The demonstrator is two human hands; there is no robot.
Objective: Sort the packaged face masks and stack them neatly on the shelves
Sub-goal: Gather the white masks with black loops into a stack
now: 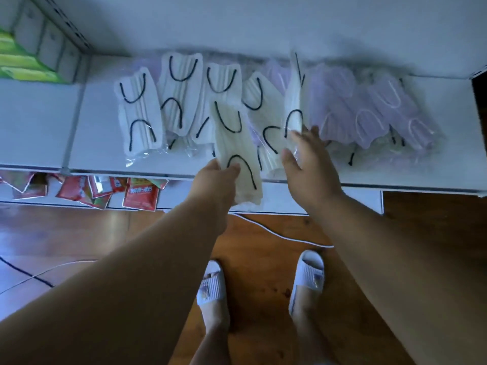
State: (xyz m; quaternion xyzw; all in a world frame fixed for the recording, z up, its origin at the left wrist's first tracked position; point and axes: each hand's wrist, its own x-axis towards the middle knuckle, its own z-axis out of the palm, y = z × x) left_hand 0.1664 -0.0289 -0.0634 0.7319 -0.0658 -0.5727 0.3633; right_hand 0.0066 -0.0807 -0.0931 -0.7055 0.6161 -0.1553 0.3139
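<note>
While your left hand (220, 177) pinches the near end of a white mask pack (235, 151) half off the shelf (39, 122) edge, slide it square onto the white group (181, 101) to its left, loops aligned. Your right hand (308, 159) hovers spread over a leaning white pack (293, 101). I count roughly six white packs and about three lilac packs (369, 109) at right; overlaps blur the tally.
</note>
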